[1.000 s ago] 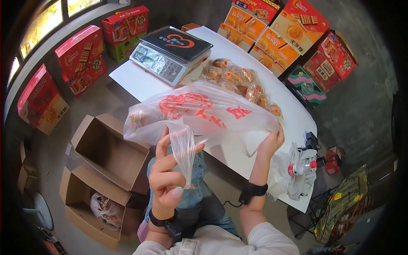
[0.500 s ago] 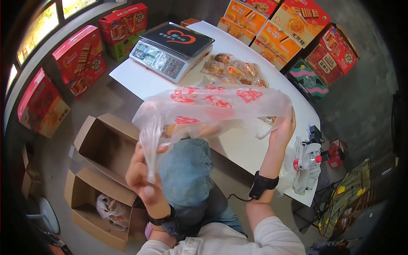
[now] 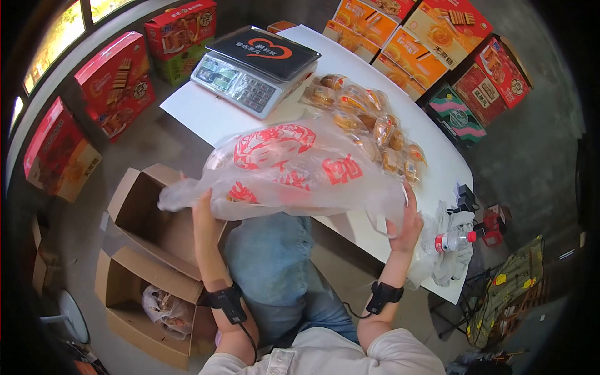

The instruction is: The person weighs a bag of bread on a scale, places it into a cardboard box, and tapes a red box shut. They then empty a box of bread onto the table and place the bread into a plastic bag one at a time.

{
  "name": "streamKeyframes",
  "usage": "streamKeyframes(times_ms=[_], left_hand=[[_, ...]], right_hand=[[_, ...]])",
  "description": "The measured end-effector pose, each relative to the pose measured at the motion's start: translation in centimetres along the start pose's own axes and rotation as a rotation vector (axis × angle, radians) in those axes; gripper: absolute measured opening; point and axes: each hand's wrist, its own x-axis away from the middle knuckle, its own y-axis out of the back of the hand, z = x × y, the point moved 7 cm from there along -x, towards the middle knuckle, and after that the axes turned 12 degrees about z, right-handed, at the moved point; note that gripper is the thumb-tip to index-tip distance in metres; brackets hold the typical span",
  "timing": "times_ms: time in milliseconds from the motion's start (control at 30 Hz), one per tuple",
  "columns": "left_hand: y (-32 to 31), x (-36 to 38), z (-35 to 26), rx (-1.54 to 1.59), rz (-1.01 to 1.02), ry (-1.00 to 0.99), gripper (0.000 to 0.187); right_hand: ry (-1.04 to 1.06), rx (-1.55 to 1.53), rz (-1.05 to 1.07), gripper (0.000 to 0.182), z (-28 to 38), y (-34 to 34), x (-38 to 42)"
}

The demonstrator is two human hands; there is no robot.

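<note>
Stretched between my hands is a thin, translucent plastic bag (image 3: pixel 294 169) with red print, over the near edge of the table. My left hand (image 3: pixel 203 203) grips its left end, fingers partly covered by the film. My right hand (image 3: pixel 407 225) has hold of the opposite end by a handle loop. Behind the bag lie several wrapped bread rolls (image 3: pixel 356 103) on the table, some partly hidden by the film. A digital scale (image 3: pixel 240 81) with a black top stands at the back left of the rolls.
Two open cardboard boxes (image 3: pixel 134 262) sit on the floor at the left, the nearer holding a filled plastic bag (image 3: pixel 167 306). A bottle with a red cap (image 3: pixel 455 241) lies at the right of the white table (image 3: pixel 369 240). Orange cartons (image 3: pixel 406 59) stand behind.
The bag has come down and spread wider, showing more of its print. My left hand has moved up from the gathered film, my right hand lower. More bread rolls are visible.
</note>
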Motion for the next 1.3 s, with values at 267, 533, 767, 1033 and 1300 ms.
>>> streamKeyframes(times_ms=[267, 533, 767, 1033, 1300], left_hand=[[4.5, -2.1, 9.0, 0.161, 0.091, 0.276, 0.058], [2.9, -1.9, 9.7, -0.296, 0.104, 0.208, 0.058], [-3.5, -2.3, 5.9, -0.933, 0.419, 0.002, 0.05], [-8.2, -3.6, 5.6, -0.748, -0.009, 0.251, 0.077], [-14.7, -3.3, 7.1, -1.235, 0.378, 0.088, 0.05]], right_hand=[[0.057, 2.108, -0.3, 0.06, -7.4, -1.2, -1.0], [0.012, 1.648, 0.136, 0.051, -17.1, -2.6, -5.3], [0.033, 1.593, 0.234, 0.055, -18.4, -5.2, -10.5], [0.018, 1.492, 0.339, 0.061, -17.7, -5.7, -13.8], [0.084, 1.352, 0.33, 0.066, -13.1, -4.3, -10.4]])
